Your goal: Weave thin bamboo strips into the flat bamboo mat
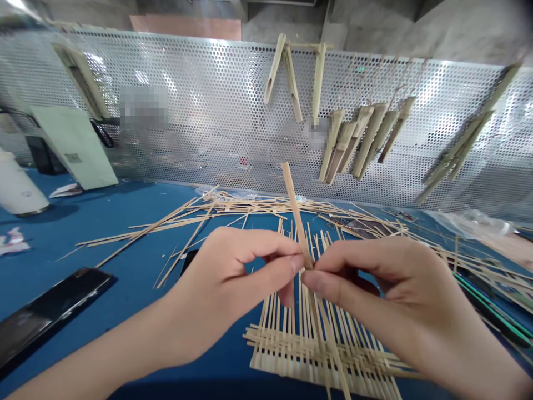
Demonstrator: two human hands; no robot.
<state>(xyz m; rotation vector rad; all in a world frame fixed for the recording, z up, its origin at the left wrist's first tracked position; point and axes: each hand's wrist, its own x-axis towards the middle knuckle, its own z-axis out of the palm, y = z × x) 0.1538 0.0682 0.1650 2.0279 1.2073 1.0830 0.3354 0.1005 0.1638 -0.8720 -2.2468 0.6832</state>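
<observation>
Left hand and right hand both pinch a tilted strip, thumbs against fingers, above the woven mat. Uneven bending could splinter it; its lower end might snag the mat.

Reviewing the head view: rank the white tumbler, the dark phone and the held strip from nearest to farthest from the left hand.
1. Held strip: pinched by the left hand.
2. Dark phone: to its left.
3. White tumbler: farther back, at the left edge.
</observation>
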